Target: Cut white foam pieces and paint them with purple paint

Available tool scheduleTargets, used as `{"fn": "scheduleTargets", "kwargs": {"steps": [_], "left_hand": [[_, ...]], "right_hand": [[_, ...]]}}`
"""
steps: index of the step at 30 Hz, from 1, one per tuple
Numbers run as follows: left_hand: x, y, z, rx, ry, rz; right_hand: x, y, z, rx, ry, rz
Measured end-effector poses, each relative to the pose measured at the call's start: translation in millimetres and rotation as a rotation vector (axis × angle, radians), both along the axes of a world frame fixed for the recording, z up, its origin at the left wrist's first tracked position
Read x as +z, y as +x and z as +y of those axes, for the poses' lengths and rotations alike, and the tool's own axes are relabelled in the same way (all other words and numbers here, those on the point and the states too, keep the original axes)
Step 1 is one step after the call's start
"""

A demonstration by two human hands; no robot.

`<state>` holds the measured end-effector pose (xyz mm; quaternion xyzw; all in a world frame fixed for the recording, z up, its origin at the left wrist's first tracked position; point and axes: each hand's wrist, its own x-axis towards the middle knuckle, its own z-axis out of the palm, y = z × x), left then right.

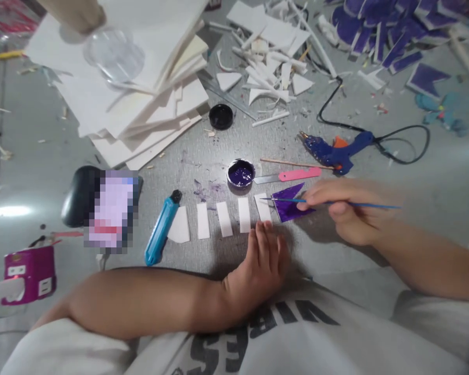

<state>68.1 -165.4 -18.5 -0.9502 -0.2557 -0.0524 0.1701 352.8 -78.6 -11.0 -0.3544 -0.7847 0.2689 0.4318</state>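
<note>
My right hand [352,211] grips a thin blue paintbrush [287,200], its tip over the upper part of a white strip [263,210]. My left hand [263,258] has its fingers stretched out, fingertips at that strip's lower end. Under the brush, beside the strip, lies a purple-painted piece [287,209] with a notched end. More white strips [224,219] stand in a row to the left, next to a rounded white piece [181,225]. Just above the row is a small open pot of purple paint [241,174]. A pink-handled blade [299,174] lies right of the pot.
A blue utility knife [161,232] and a blurred-screen phone [113,211] lie left. Stacked white sheets [133,114], a black lid [221,116] and white scraps [271,62] are behind. A blue glue gun [332,151] with its cord and purple pieces [391,31] occupy the right.
</note>
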Motion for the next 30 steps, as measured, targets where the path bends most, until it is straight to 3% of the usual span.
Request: {"fn": "scheduleTargets", "kwargs": {"steps": [5, 12, 23, 30], "left_hand": [[1.5, -0.5, 2.1, -0.008, 0.005, -0.027], [-2.8, -2.0, 0.8, -0.008, -0.008, -0.046], [2.8, -1.0, 4.8, -0.019, 0.008, -0.027], [3.1, -1.7, 5.1, -0.018, -0.002, -0.031]], "right_hand": [[10.2, -3.5, 7.1, 0.082, 0.109, -0.133], [10.0, -3.0, 10.1, 0.1, 0.105, -0.165], [7.8, -2.6, 9.0, 0.041, 0.146, -0.206], [9.5, -3.2, 9.0, 0.048, 0.081, -0.241]]}}
